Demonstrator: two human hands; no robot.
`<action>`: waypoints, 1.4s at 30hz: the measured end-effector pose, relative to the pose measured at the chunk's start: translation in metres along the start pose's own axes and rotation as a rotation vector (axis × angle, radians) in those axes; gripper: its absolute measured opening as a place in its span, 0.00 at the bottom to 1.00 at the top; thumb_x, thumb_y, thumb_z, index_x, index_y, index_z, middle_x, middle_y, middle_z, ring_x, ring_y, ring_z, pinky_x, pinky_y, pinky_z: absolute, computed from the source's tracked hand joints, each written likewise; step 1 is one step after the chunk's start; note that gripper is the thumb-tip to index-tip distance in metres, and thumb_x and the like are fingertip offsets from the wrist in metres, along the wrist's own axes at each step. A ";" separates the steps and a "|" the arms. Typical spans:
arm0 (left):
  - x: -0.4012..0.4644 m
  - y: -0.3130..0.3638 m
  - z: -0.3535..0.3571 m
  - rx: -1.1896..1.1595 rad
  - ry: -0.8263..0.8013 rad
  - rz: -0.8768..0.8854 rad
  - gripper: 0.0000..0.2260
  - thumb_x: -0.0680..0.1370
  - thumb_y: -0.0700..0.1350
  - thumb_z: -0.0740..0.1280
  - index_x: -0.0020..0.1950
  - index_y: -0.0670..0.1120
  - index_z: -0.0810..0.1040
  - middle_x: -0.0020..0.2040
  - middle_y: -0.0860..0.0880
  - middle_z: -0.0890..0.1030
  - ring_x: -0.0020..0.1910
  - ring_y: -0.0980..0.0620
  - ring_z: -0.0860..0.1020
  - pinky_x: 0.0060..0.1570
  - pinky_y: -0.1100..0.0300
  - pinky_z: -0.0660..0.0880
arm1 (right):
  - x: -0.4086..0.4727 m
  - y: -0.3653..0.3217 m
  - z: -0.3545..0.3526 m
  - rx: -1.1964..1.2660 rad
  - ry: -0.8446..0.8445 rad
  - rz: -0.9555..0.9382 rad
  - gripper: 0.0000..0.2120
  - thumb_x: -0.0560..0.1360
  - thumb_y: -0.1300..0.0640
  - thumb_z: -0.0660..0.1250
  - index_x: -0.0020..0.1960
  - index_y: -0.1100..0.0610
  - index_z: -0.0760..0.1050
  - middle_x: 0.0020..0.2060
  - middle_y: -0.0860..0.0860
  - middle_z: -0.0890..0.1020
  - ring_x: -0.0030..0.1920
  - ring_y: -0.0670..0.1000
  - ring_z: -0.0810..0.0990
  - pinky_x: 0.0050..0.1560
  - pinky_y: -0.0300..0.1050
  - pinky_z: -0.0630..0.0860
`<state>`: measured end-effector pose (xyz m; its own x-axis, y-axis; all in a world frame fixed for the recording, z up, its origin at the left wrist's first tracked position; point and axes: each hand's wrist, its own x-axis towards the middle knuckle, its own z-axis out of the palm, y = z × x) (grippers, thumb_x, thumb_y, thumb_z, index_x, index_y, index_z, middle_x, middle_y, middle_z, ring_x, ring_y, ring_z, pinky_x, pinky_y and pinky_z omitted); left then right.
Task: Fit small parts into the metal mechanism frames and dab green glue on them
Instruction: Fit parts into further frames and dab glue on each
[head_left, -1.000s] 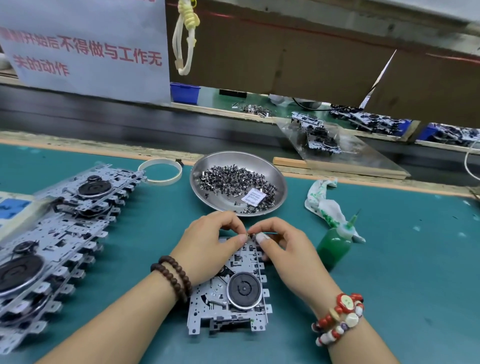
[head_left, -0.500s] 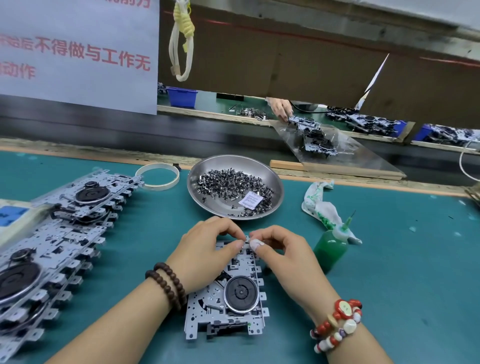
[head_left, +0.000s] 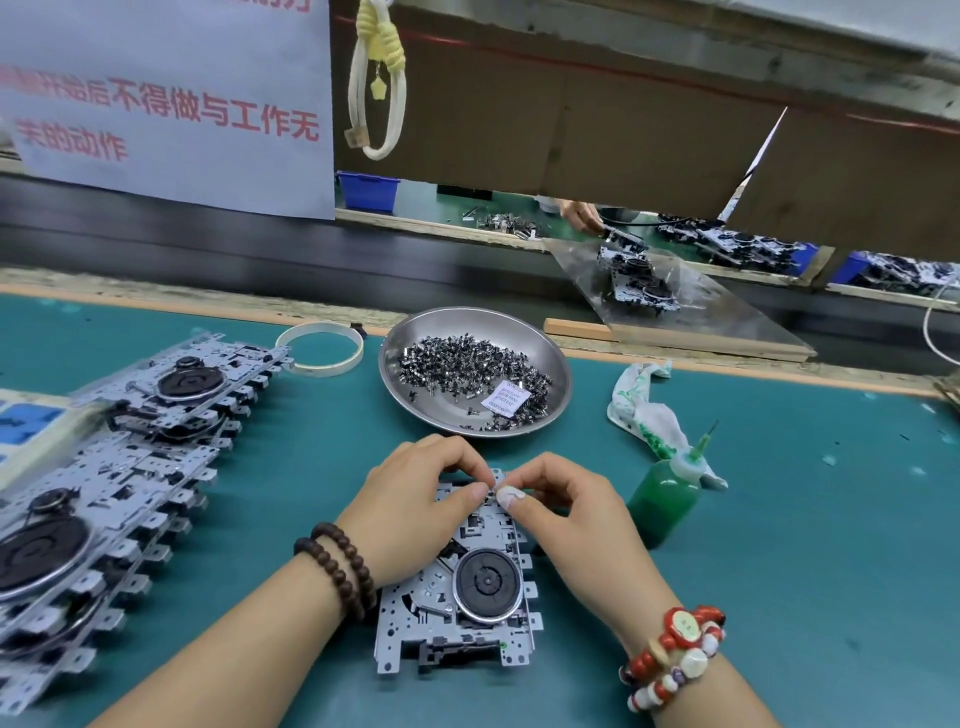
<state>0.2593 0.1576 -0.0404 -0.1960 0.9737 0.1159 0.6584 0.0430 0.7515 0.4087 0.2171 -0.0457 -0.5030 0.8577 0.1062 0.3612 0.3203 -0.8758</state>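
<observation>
A metal mechanism frame (head_left: 457, 613) with a black round disc lies flat on the green mat in front of me. My left hand (head_left: 415, 509) and my right hand (head_left: 566, 514) meet fingertip to fingertip over its far end, pinching at a small part that the fingers mostly hide. A steel bowl (head_left: 405, 343) of several small dark parts sits just beyond the hands. The green glue bottle (head_left: 662, 499) with a needle tip stands upright to the right of my right hand, untouched.
Stacks of metal frames (head_left: 104, 483) fill the left of the mat. A white ring (head_left: 319, 347) lies left of the bowl, a stained rag (head_left: 644, 410) behind the bottle. Beyond a raised ledge, another person's hand (head_left: 582, 213) works on frames.
My hands stay pinched together at the frame's far end with only slight finger shifts. The view tilted a little. The other person's hand moved right across the far bench.
</observation>
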 end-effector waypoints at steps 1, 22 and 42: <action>0.000 0.000 0.000 0.002 0.001 0.000 0.08 0.76 0.49 0.64 0.39 0.61 0.71 0.46 0.62 0.74 0.54 0.61 0.70 0.63 0.54 0.65 | 0.000 0.000 0.001 -0.005 0.008 -0.004 0.06 0.72 0.56 0.70 0.37 0.49 0.78 0.34 0.42 0.81 0.36 0.39 0.77 0.42 0.33 0.72; -0.003 0.001 0.007 -0.013 0.075 -0.003 0.09 0.75 0.48 0.66 0.37 0.59 0.71 0.45 0.59 0.75 0.51 0.58 0.71 0.55 0.60 0.66 | -0.001 -0.006 0.005 0.110 -0.065 0.098 0.08 0.74 0.64 0.65 0.42 0.52 0.74 0.39 0.45 0.79 0.40 0.41 0.76 0.44 0.32 0.72; -0.014 0.008 0.015 0.011 0.152 0.100 0.10 0.75 0.42 0.65 0.43 0.58 0.78 0.44 0.58 0.74 0.48 0.57 0.74 0.52 0.62 0.69 | 0.008 -0.010 0.011 0.313 -0.024 0.281 0.11 0.73 0.69 0.63 0.42 0.53 0.71 0.38 0.52 0.77 0.35 0.46 0.71 0.34 0.35 0.67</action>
<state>0.2775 0.1477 -0.0458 -0.2361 0.9282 0.2875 0.6882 -0.0491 0.7239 0.3925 0.2163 -0.0412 -0.4389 0.8833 -0.1649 0.2331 -0.0653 -0.9702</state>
